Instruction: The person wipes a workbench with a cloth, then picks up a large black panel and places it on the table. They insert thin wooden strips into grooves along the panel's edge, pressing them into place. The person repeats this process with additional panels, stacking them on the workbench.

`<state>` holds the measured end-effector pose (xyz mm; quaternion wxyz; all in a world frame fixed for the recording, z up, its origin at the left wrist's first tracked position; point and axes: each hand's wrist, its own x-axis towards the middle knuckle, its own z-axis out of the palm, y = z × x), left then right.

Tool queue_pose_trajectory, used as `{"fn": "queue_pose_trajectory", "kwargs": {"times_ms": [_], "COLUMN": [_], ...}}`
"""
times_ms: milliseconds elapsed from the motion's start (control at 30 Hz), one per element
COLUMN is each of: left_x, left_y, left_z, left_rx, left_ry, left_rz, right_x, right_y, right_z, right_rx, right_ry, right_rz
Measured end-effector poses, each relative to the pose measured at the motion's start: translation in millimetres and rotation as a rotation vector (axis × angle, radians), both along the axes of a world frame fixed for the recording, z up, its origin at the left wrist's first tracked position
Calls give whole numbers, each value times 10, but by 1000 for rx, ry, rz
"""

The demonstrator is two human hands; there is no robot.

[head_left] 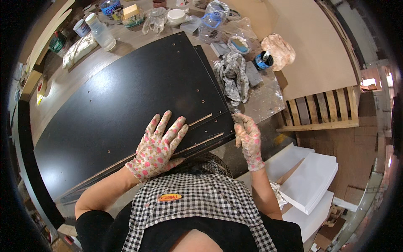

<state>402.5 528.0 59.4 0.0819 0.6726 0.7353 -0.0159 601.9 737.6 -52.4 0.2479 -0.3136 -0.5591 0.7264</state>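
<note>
A large black panel [126,96] with one curved edge, small drilled holes and two pale grooves near its front edge lies in front of me. It rests on at least one more black panel [203,59], whose edge shows on the right. My left hand [156,149], in a floral glove, presses on the panel's near side with fingers spread, beside a groove. At the right corner is my right hand [249,140], in a similar soiled glove. Its fingers are curled and pinched together against the panel's edge; whatever they may hold is hidden.
Beyond the panel stand a clear bottle [100,32], a blue-labelled can [263,61], a white tub [178,17] and a crumpled grey rag [233,77]. Right of me are stacked white boards [310,180] and a slatted wooden pallet [321,107] beneath a brown board [317,46].
</note>
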Motion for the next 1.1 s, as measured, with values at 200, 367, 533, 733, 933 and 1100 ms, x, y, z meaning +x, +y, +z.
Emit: {"fn": "queue_pose_trajectory", "kwargs": {"times_ms": [200,367,533,733,933,1100], "left_x": [101,157,253,383,455,516], "left_y": [-20,-33,-28,57,157,157], "left_z": [-73,-127,-253,-260,-197,-282], "left_rx": [16,98,275,386,402,413], "left_ry": [24,50,32,20,-81,-62], "left_rz": [89,95,166,226,364,324], "right_x": [18,-76,-96,-86,-79,-72], "right_y": [92,74,58,66,81,106], "right_z": [-117,-103,-1,18,-14,21], "right_rx": [39,48,7,209,411,483], "right_ry": [-5,144,2,-6,-107,-90], "right_rz": [172,137,119,93,39,57]}}
